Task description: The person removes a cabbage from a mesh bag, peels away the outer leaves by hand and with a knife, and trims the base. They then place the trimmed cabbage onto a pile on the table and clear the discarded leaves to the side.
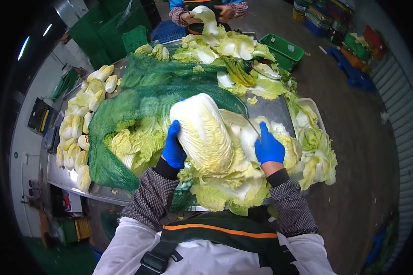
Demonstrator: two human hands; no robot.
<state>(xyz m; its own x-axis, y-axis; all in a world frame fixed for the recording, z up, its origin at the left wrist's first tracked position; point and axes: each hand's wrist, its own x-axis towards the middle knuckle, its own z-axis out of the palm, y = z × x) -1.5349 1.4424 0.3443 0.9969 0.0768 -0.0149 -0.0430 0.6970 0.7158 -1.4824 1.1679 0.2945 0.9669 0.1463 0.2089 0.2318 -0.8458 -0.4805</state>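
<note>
My left hand (173, 147), in a blue glove, is closed around the left side of a trimmed napa cabbage (202, 133), its white base pointing away from me. My right hand (269, 145), also gloved in blue, grips a knife (253, 124); its thin blade points up and to the left, and the handle is hidden in the fist. Loose outer cabbage leaves (231, 192) lie below and between both hands. To the left, a green mesh sack (110, 114) lies open with untrimmed leafy cabbages (137, 142) inside.
Several trimmed cabbages (80, 112) line the table's left edge. Piled leaves (314, 160) spill over the right edge by a pale bin (311, 106). Across the table a co-worker's hands (190, 18) hold a cabbage leaf. A green crate (282, 51) stands at the far right.
</note>
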